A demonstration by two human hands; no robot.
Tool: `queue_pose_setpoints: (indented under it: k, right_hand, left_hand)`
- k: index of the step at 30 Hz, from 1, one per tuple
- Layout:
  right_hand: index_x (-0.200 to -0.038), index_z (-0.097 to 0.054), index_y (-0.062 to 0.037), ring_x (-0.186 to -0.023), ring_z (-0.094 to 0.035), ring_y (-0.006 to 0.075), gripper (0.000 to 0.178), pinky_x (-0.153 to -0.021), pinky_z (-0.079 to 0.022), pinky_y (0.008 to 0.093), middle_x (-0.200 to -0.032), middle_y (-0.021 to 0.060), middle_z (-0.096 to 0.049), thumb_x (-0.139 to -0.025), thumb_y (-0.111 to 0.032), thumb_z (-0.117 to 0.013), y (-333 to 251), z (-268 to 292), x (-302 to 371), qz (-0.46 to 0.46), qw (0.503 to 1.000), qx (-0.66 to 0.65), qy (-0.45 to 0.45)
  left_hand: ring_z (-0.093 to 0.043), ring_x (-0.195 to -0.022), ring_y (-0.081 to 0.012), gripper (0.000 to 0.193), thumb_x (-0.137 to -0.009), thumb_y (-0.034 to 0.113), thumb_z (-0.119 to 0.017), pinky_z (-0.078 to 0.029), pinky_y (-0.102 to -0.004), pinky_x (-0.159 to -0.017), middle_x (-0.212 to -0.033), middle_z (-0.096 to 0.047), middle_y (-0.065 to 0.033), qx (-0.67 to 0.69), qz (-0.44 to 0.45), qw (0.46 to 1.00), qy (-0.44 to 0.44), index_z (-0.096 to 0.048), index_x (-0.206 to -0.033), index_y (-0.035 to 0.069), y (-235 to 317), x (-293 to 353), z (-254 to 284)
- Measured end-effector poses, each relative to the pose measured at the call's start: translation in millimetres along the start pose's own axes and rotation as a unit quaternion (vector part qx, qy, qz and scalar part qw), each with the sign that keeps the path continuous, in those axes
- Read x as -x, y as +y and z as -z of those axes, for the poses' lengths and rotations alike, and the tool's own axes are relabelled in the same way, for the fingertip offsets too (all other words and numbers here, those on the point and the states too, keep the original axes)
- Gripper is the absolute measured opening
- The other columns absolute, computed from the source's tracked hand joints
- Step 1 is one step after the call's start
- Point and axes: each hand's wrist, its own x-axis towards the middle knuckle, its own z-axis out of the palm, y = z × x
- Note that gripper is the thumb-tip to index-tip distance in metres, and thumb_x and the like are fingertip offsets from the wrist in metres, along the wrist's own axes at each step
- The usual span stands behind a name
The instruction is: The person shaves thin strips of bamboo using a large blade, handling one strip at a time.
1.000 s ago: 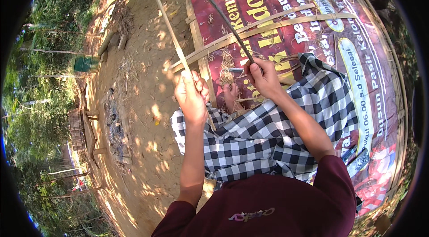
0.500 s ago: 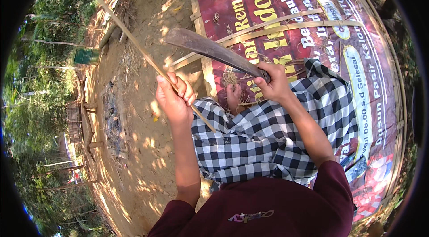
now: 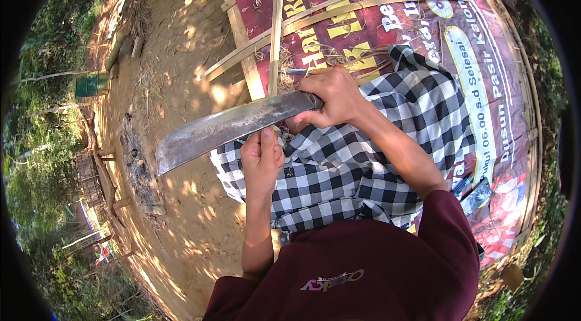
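Note:
A broad machete (image 3: pixel 233 124) lies crosswise in front of me, its dark, worn blade pointing to the left. My right hand (image 3: pixel 333 97) is closed round its handle. My left hand (image 3: pixel 263 160) is closed just below the blade, pinching the lower end of a long, pale bamboo strip (image 3: pixel 277 24). The strip runs upward and away, passing behind the blade, which hides part of it and appears to touch it. Black-and-white checked cloth (image 3: pixel 363 157) covers my lap beneath both hands.
A dark red printed banner (image 3: pixel 399 49) covers a slatted bamboo platform to the right. More bamboo strips (image 3: pixel 369 3) and curly shavings (image 3: pixel 330 55) lie on it. Bare earth (image 3: pixel 181 200) and an ashy patch (image 3: pixel 136 163) are at left.
The bamboo strip has swung from slanting left to nearly upright. My right hand has turned the machete and brought it down across the strip. My left hand has moved lower and slightly right.

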Motion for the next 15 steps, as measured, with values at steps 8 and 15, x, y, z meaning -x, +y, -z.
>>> queue_pose_setpoints:
  k: [8,15]
  right_hand:
    - [-0.072,-0.062,-0.0116,-0.046,-0.059,0.0240,0.057,-0.042,-0.042,0.0362,-0.052,0.0039,-0.056,-0.068,-0.068,-0.067,0,-1,-4,0.013,0.999,0.053,0.000]
    - [-0.064,-0.055,-0.0106,-0.045,-0.058,0.0240,0.059,-0.043,-0.043,0.0357,-0.050,0.0049,-0.054,-0.070,-0.069,-0.065,28,5,-3,0.013,0.991,0.132,0.031]
  left_hand:
    - [-0.027,-0.039,-0.0026,0.037,-0.103,0.034,-0.044,-0.018,-0.0203,-0.034,-0.050,-0.029,0.0062,-0.022,0.008,1.000,0.013,-0.045,-0.076,0.009,12,0,0]
    - [-0.028,-0.038,-0.0022,0.036,-0.102,0.035,-0.046,-0.018,-0.0196,-0.032,-0.050,-0.032,0.0059,0.040,0.071,0.997,0.011,-0.046,-0.077,0.009,20,1,7]
